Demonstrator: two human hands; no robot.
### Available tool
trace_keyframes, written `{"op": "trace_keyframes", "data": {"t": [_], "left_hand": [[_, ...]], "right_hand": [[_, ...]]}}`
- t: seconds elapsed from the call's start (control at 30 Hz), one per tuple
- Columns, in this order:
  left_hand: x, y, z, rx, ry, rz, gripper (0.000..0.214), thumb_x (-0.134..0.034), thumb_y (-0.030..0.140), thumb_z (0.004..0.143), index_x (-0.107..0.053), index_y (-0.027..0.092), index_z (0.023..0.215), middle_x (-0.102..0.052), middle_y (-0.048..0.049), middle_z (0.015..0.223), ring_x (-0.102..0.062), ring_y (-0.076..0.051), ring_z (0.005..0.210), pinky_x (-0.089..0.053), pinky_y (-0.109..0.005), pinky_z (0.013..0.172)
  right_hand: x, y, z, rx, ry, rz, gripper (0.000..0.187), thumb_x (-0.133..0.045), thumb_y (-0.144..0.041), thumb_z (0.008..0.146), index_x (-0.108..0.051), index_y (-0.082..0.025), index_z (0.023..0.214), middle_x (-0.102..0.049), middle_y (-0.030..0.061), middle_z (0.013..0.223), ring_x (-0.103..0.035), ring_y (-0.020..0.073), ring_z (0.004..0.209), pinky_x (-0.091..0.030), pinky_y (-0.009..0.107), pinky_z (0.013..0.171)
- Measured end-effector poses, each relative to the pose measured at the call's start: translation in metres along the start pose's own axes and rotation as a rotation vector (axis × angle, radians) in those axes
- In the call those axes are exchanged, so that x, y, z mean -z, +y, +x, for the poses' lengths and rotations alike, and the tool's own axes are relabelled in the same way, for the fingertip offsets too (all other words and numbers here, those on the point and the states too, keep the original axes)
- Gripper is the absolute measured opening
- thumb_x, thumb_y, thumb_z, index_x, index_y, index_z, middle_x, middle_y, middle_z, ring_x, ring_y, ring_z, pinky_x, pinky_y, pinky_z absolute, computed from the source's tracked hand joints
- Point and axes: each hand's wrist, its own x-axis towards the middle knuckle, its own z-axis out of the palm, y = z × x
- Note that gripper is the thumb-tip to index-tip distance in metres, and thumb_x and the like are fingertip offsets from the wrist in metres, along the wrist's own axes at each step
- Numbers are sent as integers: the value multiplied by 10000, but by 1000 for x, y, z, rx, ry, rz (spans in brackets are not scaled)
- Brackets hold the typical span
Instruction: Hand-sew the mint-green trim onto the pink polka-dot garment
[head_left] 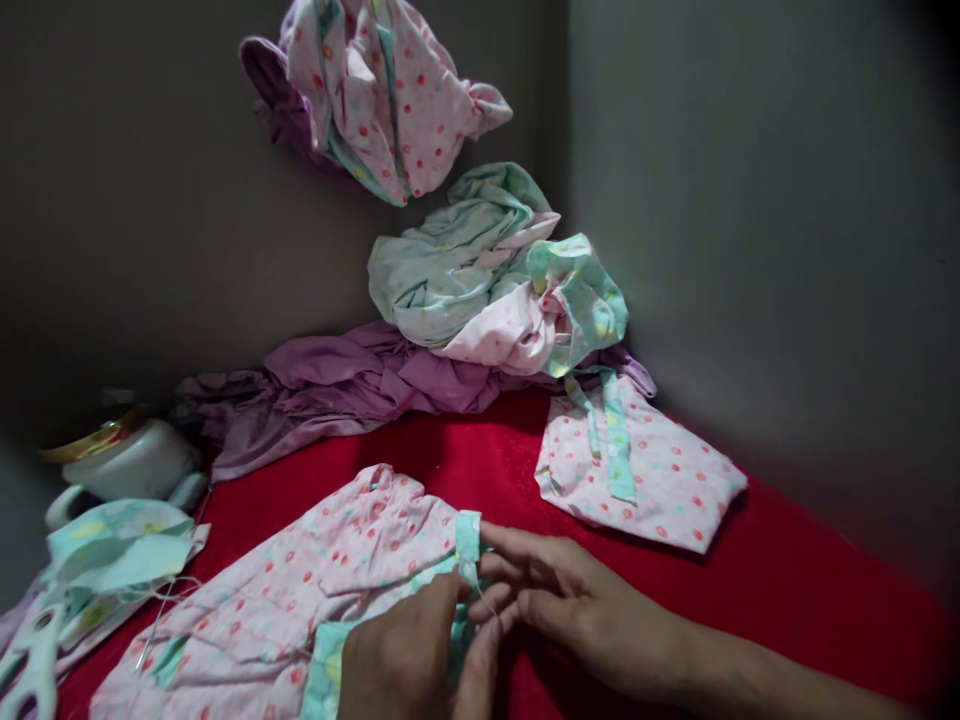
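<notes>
A pink garment with red dots (315,590) lies spread on the red cloth (787,590) in front of me. Its mint green trim strip (468,545) stands up at the garment's right edge. My left hand (409,655) is closed on the green trim at the lower edge of the view. My right hand (555,595) comes in from the right, with its fingers pinched on the same trim just beside the left hand. A thin white thread (161,600) trails over the garment's left part.
A folded pink dotted garment (652,475) lies at the right. A heap of purple (337,385), mint and pink cloth (480,275) fills the corner, and another garment (375,85) hangs on the wall. A white container (127,460) and white-handled scissors (30,650) are at the left.
</notes>
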Motion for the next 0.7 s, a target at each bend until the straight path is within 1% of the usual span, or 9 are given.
{"op": "trace_keyframes", "data": {"t": [0.1,0.2,0.27,0.33,0.4,0.47,0.53,0.63,0.7], "left_hand": [[1,-1,5,70,-68,65,107,-475,296,838,-526,222,780,-620,18,583,-605,-162,509,-360,-261,491],[5,-3,13,152,-205,144,112,-460,253,828,-536,205,762,-639,-15,610,-604,-177,515,-317,-270,487],[7,-4,18,206,-300,149,119,-442,216,810,-541,194,749,-651,-40,654,-607,-187,545,-295,-271,488],[8,-6,21,269,-337,105,158,-401,187,801,-543,189,731,-645,-50,657,-596,-188,562,-292,-271,503],[9,-6,23,309,-340,35,199,-364,184,807,-533,187,703,-623,-45,629,-569,-174,554,-299,-269,522],[12,-5,25,308,-337,-37,217,-358,206,821,-515,186,672,-603,-33,612,-536,-155,542,-296,-259,528],[16,-4,26,301,-334,-92,233,-370,231,833,-493,184,640,-570,-15,570,-498,-133,511,-279,-245,513],[22,-2,27,288,-304,-133,236,-391,239,831,-491,178,626,-552,-7,547,-482,-121,499,-258,-236,502],[24,-1,26,253,-271,-135,208,-401,202,810,-504,170,631,-568,-17,564,-493,-125,513,-255,-240,507]], "right_hand": [[0,1,-6,-4,-73,-97,615,-464,-114,721,-405,-189,1329,-559,85,1167,-527,156,1080,-376,320,964],[-1,4,-8,1,-115,-164,689,-445,-114,748,-267,-215,1407,-534,100,1215,-532,179,1075,-390,368,957],[-2,6,-7,7,-102,-151,684,-465,-144,760,-261,-222,1408,-529,109,1227,-544,195,1062,-418,380,928],[-2,6,-6,-6,-25,-155,584,-491,-178,761,-391,-203,1337,-574,111,1168,-567,208,1033,-453,372,887],[1,4,-5,6,153,-261,405,-508,-221,775,-536,-178,1177,-630,108,1052,-604,214,952,-487,371,838],[7,1,-3,134,359,-515,307,-535,-246,780,-577,-179,1077,-631,109,1052,-597,226,969,-471,398,880],[16,-2,-1,350,425,-816,368,-570,-221,769,-539,-204,1135,-562,111,1199,-512,239,1126,-392,420,986],[25,-8,8,625,225,-1084,521,-549,-139,783,-416,-240,1276,-425,102,1359,-374,209,1268,-335,382,1045],[25,-13,18,709,62,-1147,495,-499,-109,814,-410,-229,1286,-431,114,1354,-410,185,1242,-391,332,995]]}}
